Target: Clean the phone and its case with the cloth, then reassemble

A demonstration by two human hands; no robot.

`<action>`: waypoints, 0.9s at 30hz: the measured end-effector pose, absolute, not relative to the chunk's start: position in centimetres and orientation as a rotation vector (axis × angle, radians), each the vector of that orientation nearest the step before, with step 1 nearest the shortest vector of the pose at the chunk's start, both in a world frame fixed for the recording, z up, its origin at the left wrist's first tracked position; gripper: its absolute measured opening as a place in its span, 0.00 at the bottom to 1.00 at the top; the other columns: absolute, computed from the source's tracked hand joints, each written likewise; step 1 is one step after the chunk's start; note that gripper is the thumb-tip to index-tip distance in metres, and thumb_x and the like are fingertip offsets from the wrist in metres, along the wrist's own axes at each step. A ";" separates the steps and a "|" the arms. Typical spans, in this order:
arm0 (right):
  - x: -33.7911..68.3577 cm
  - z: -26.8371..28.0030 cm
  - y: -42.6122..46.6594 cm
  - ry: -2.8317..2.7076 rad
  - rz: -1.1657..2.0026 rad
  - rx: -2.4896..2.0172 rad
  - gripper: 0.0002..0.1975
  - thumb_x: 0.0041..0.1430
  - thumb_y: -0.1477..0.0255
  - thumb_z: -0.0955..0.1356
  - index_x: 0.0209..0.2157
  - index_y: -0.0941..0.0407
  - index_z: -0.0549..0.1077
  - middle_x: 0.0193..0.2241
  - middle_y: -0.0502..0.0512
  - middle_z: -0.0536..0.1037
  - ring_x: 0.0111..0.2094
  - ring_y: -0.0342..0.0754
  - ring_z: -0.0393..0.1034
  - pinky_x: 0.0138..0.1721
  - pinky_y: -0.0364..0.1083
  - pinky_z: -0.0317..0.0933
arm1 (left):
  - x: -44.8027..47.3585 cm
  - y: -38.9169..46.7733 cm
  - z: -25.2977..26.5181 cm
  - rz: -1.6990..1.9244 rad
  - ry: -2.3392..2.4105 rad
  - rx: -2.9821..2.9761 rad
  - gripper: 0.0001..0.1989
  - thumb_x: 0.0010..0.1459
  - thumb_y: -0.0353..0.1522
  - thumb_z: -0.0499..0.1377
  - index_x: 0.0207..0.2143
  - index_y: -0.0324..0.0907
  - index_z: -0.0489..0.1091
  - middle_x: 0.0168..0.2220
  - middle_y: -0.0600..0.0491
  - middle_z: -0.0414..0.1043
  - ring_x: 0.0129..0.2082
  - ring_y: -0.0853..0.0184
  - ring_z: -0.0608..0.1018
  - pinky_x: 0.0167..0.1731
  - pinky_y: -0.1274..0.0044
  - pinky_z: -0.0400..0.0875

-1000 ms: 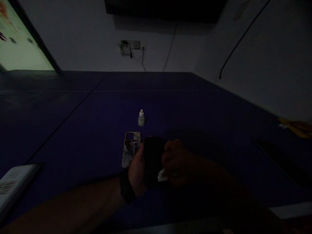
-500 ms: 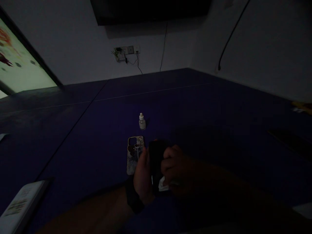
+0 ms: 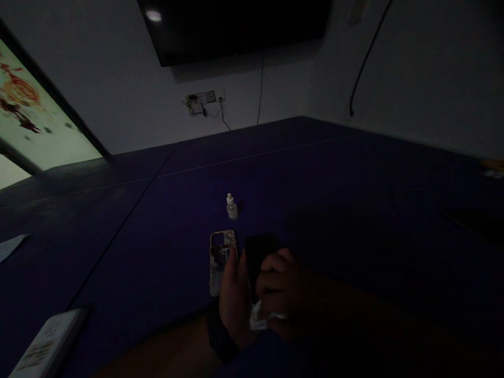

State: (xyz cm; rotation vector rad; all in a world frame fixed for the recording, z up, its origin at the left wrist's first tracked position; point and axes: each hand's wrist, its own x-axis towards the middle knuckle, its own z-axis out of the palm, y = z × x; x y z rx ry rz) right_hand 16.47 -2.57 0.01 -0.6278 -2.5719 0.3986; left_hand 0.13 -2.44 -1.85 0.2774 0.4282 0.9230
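A dark smartphone rests in my left hand, whose thumb and palm close along its left edge. A black watch or band is on that wrist. My right hand is closed over the phone's lower right part, gripping a white cloth or tissue that sticks out below the fingers. Just left of my left hand a patterned phone case lies flat, partly hidden by the thumb. Beyond the case stands a small dropper bottle with a white cap.
The blue table reaches to the wall. A white box lies at the front left, a paper sheet farther left. A dark flat object is on the right. A television hangs above wall sockets.
The view has tilted up slightly, so everything sits lower in it. My right hand and the white cloth have slid down to the phone's lower end; my left hand keeps its hold.
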 end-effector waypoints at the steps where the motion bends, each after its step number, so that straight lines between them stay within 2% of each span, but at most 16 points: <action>1: 16.6 0.1 -2.4 -2.547 0.351 -0.675 0.03 0.58 0.71 0.72 0.36 0.52 0.76 0.37 0.48 0.77 0.43 0.51 0.61 0.43 0.52 0.44 | 0.2 -2.5 -1.7 0.916 0.425 0.276 0.25 0.66 0.52 0.53 0.48 0.44 0.75 0.36 0.51 0.75 0.42 0.60 0.78 0.46 0.70 0.70; 5: 17.2 0.3 -1.8 -2.580 0.258 -0.772 0.03 0.57 0.72 0.71 0.33 0.56 0.73 0.35 0.51 0.75 0.41 0.51 0.61 0.41 0.51 0.45 | 0.2 -2.6 -1.2 0.897 0.409 0.245 0.25 0.67 0.52 0.51 0.49 0.44 0.74 0.38 0.50 0.75 0.44 0.58 0.79 0.47 0.69 0.70; 9: 16.7 -0.4 -2.3 -2.706 0.243 -0.611 0.08 0.55 0.68 0.73 0.34 0.55 0.72 0.41 0.51 0.76 0.42 0.50 0.61 0.41 0.50 0.47 | 0.0 -2.6 -0.9 0.869 0.437 0.225 0.24 0.69 0.50 0.49 0.50 0.44 0.73 0.45 0.48 0.77 0.47 0.58 0.79 0.50 0.68 0.69; 15: 16.4 -1.0 -2.8 -2.760 0.416 -0.538 0.10 0.51 0.68 0.75 0.31 0.53 0.72 0.35 0.47 0.75 0.40 0.49 0.61 0.43 0.51 0.47 | 0.1 -2.5 -1.2 0.917 0.440 0.242 0.23 0.69 0.48 0.49 0.53 0.43 0.73 0.43 0.48 0.77 0.47 0.57 0.79 0.51 0.67 0.68; 17: 16.3 -1.0 -2.9 -2.772 0.407 -0.517 0.09 0.53 0.67 0.75 0.31 0.52 0.73 0.35 0.47 0.76 0.42 0.50 0.62 0.44 0.52 0.46 | 0.1 -2.5 -1.2 0.883 0.441 0.256 0.24 0.68 0.49 0.50 0.53 0.43 0.73 0.43 0.48 0.78 0.46 0.57 0.79 0.51 0.67 0.69; 21: 16.1 -0.9 -2.6 -2.739 0.211 -0.632 0.07 0.57 0.67 0.72 0.31 0.54 0.73 0.36 0.49 0.77 0.42 0.52 0.60 0.41 0.52 0.45 | 0.0 -2.4 -1.4 0.898 0.446 0.297 0.22 0.67 0.49 0.53 0.48 0.43 0.75 0.38 0.50 0.77 0.39 0.61 0.79 0.46 0.69 0.71; 24: 16.4 -0.4 -2.4 -2.728 0.225 -0.733 0.07 0.54 0.68 0.72 0.29 0.55 0.72 0.33 0.49 0.77 0.42 0.52 0.60 0.41 0.52 0.44 | 0.0 -2.4 -1.5 0.943 0.439 0.287 0.20 0.68 0.47 0.53 0.46 0.44 0.76 0.30 0.54 0.73 0.30 0.66 0.76 0.43 0.71 0.71; 27: 16.3 -0.4 -2.6 -2.788 0.266 -0.635 0.07 0.54 0.67 0.72 0.30 0.54 0.72 0.33 0.48 0.77 0.42 0.51 0.60 0.42 0.53 0.45 | 0.0 -2.5 -1.4 0.927 0.457 0.245 0.20 0.68 0.48 0.52 0.43 0.43 0.76 0.28 0.55 0.70 0.27 0.67 0.73 0.42 0.72 0.70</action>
